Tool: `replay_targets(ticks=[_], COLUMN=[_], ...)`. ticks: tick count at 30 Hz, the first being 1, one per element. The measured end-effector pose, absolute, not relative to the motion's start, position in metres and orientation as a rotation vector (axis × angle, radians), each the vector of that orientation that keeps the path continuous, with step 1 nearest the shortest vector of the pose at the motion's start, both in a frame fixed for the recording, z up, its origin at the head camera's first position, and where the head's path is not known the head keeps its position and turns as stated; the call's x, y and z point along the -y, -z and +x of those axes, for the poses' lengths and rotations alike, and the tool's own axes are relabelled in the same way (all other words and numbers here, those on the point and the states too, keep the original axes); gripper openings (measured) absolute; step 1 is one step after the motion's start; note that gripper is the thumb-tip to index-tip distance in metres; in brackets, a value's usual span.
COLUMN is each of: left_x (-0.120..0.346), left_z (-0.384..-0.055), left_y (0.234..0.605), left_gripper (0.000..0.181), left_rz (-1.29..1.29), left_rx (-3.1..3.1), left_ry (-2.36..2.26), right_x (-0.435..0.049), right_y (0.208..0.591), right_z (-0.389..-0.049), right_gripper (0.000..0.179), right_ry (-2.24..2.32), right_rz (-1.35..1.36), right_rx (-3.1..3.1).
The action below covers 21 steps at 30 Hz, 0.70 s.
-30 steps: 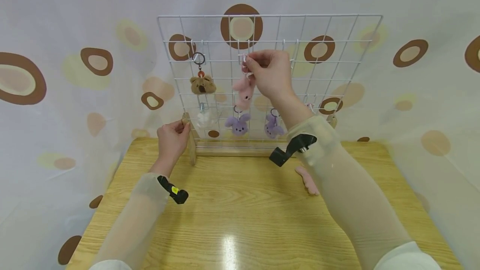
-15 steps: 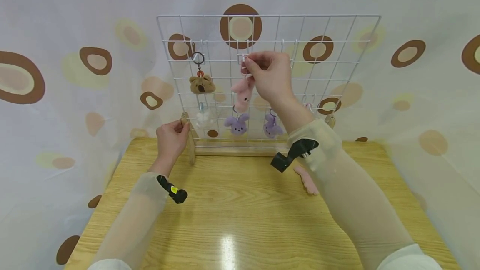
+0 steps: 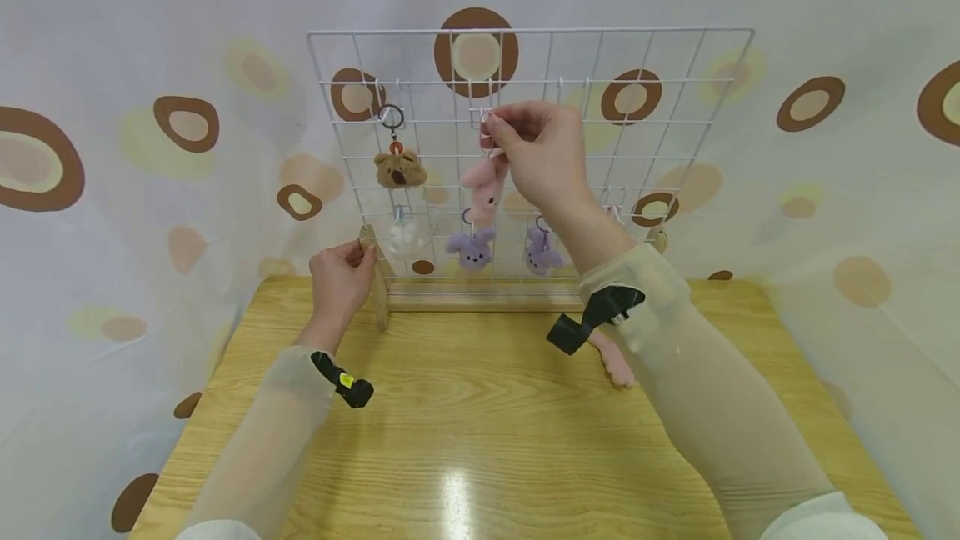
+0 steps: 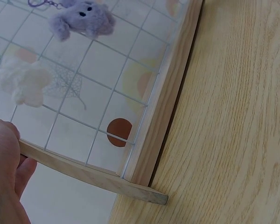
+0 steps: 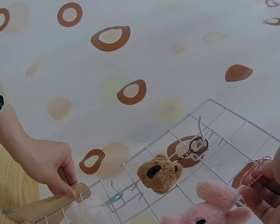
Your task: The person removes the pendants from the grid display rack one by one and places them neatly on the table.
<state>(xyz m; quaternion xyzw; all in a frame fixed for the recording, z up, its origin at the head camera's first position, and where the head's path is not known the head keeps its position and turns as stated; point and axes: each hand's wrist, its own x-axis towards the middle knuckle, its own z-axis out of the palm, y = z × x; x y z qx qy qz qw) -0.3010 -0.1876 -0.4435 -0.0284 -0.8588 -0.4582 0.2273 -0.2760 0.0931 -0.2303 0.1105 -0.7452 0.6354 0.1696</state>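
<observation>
With thumb and fingers my right hand pinches the pink bead chain of a pink plush bunny keychain, right at a hook in the upper middle of the white wire grid. The fingers partly hide the hook, so I cannot tell whether the chain is over it. The bunny dangles below them, ears up. My left hand grips the top of the grid's left wooden upright. A brown plush bear keychain hangs by its ring left of the bunny.
Below hang a white fluffy keychain, a purple bunny keychain and a second purple keychain. Bare hooks stand right of my right hand. A pink wavy strip lies on the wooden table, partly behind my right forearm.
The head view has shifted slightly. My right wrist has dropped a little while its fingers stay at the hook with the chain. The left hand keeps its grip on the upright.
</observation>
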Motion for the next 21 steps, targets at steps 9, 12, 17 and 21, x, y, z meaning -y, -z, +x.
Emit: replay_targets(ticks=[9,12,17,21], left_x=[0.187,0.186,0.185,0.184], left_z=[-0.302,-0.301,-0.3,-0.3], left_y=[0.444,0.444,0.443,0.442], left_gripper=[0.023,0.023,0.023,0.022], left_rz=[-0.067,-0.065,-0.054,-0.054], left_rx=[2.364,2.363,2.369,2.368], left_ry=[1.229,1.227,1.228,1.234], right_x=[-0.097,-0.099,-0.106,-0.113], right_y=[0.229,0.228,0.23,0.233], right_z=[-0.268,-0.265,-0.26,-0.255], right_gripper=[0.013,0.013,0.014,0.014], right_ry=[-1.852,-1.876,-1.912,-1.922], right_rz=[0.348,0.352,0.347,0.37], right_rx=[2.068,2.054,2.034,2.016])
